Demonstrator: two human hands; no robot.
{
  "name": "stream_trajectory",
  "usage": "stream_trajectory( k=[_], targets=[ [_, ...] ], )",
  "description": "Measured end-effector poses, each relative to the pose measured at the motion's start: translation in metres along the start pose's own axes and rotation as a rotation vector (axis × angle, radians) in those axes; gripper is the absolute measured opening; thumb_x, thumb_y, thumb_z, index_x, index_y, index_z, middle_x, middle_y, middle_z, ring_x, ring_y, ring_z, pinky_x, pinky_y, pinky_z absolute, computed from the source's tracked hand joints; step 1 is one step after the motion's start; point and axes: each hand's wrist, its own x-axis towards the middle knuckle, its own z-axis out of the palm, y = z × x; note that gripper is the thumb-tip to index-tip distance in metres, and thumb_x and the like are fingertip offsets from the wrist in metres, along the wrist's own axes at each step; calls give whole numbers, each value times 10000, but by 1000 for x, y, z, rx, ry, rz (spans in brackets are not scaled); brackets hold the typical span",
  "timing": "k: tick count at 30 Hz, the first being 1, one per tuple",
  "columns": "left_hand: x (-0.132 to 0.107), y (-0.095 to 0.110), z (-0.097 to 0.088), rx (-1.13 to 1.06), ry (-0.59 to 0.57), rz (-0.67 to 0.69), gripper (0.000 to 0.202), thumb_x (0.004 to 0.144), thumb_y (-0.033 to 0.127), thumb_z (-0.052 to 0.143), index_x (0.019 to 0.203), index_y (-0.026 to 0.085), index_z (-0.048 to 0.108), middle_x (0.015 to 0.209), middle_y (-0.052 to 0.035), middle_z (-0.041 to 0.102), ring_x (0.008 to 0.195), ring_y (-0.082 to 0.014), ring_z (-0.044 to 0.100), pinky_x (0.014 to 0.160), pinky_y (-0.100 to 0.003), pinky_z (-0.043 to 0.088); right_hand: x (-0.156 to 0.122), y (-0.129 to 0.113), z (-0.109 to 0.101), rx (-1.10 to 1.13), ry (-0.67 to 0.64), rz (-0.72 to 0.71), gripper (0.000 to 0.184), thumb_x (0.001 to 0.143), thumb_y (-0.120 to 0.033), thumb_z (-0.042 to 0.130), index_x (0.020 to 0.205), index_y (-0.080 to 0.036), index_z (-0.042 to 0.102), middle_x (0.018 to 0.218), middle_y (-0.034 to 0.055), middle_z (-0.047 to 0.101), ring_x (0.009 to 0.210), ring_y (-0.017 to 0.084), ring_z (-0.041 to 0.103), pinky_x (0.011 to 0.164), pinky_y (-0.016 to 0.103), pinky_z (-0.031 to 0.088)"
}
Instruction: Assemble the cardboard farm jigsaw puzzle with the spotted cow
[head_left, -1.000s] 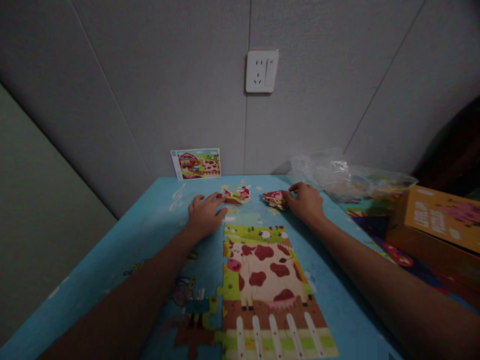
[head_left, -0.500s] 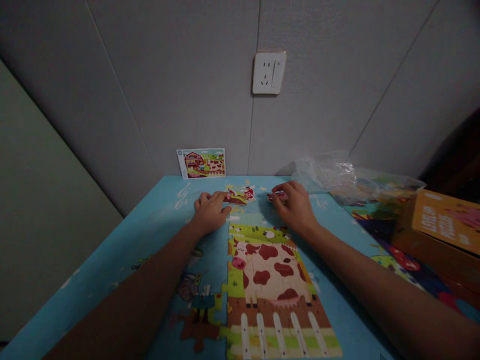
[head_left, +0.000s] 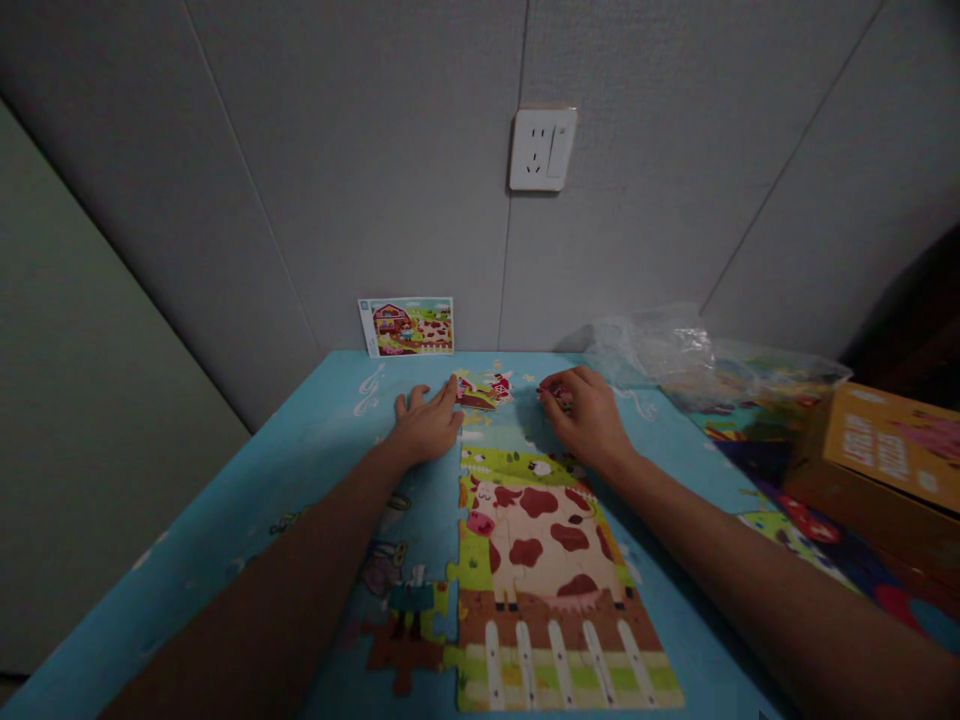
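A partly built farm jigsaw (head_left: pixel 540 560) with a spotted cow and a white fence lies on the blue table (head_left: pixel 315 470). My left hand (head_left: pixel 427 425) rests flat with fingers stretched out, its fingertips touching a joined cluster of barn pieces (head_left: pixel 487 388) at the puzzle's far end. My right hand (head_left: pixel 589 415) is curled around a small red and pink puzzle piece (head_left: pixel 559 397), held just right of that cluster, a little above the tabletop.
A reference picture card (head_left: pixel 407 326) leans against the grey wall under a white socket (head_left: pixel 542 149). A crumpled clear plastic bag (head_left: pixel 660 345) lies at the back right. An orange puzzle box (head_left: pixel 892 440) stands at the right edge.
My right hand has gathered up the red piece and carried it left toward the barn cluster. My left hand has stayed on the cluster, fingers now straighter.
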Motion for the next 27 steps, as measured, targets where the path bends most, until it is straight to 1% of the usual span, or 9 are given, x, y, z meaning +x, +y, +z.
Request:
stream_trajectory(
  k=[4, 8, 15, 17, 19, 21, 23, 25, 27],
  targets=[
    [0, 0, -2, -27, 38, -13, 704, 885, 387, 358, 1530, 196, 151, 1481, -98, 420, 1246, -357, 361, 1045, -579, 233, 0, -1, 0, 6, 1, -21, 153, 838, -237, 527, 877, -181, 665, 927, 103, 632, 893, 251, 554, 835, 394, 415],
    [1, 1, -3, -34, 121, -10, 661, 871, 397, 427, 1488, 198, 299, 1395, -115, 492, 1218, -342, 391, 1035, -522, 288, 0, -1, 0, 13, -11, -11, 163, 838, -240, 527, 874, -170, 670, 911, 104, 634, 891, 251, 558, 838, 398, 416],
    [2, 2, -9, -122, 145, -84, 669, 795, 356, 601, 1421, 178, 444, 1267, -153, 561, 1216, -344, 467, 1038, -461, 351, -1, -2, -1, 17, -28, 10, 161, 829, -234, 533, 871, -173, 675, 911, 102, 637, 892, 253, 556, 823, 391, 419],
    [3, 0, -8, -237, 200, -68, 639, 779, 315, 631, 1382, 153, 494, 1259, -159, 578, 1162, -311, 539, 1019, -417, 393, -1, -3, -2, 19, -32, 3, 157, 830, -224, 529, 869, -173, 672, 900, 99, 637, 887, 249, 558, 824, 386, 417],
    [4, -2, -5, -401, 247, -21, 525, 792, 281, 618, 1294, 133, 575, 1199, -144, 634, 1044, -262, 619, 961, -369, 451, 0, -5, -3, 21, -40, -6, 151, 832, -218, 527, 868, -174, 668, 880, 93, 639, 875, 243, 560, 818, 380, 413],
    [6, -3, -2, -583, 288, 30, 363, 803, 284, 599, 1124, 127, 667, 1079, -118, 697, 931, -237, 658, 893, -352, 495, 0, -6, -4, 32, -53, -10, 143, 839, -220, 529, 862, -175, 663, 865, 86, 645, 856, 235, 565, 803, 371, 410],
    [6, -2, -1, -785, 329, 70, 270, 799, 324, 599, 954, 124, 696, 973, -106, 723, 887, -238, 672, 855, -357, 516, 0, -9, -6, 61, -83, -22, 145, 856, -239, 529, 863, -176, 660, 851, 78, 656, 835, 225, 573, 786, 364, 406],
    [4, 3, -2, -1006, 346, 108, 272, 784, 367, 616, 883, 122, 683, 935, -103, 728, 889, -241, 679, 855, -359, 524, -1, -13, -8, 107, -131, -54, 168, 881, -280, 529, 874, -176, 661, 844, 73, 671, 818, 216, 579, 775, 358, 402],
    [-1, 11, -5, -1178, 315, 144, 311, 759, 410, 653, 882, 125, 678, 932, -99, 733, 886, -237, 684, 847, -348, 530, -2, -18, -9, 178, -192, -114, 197, 897, -326, 534, 899, -176, 662, 854, 71, 684, 816, 205, 586, 772, 348, 401]
  ],
)
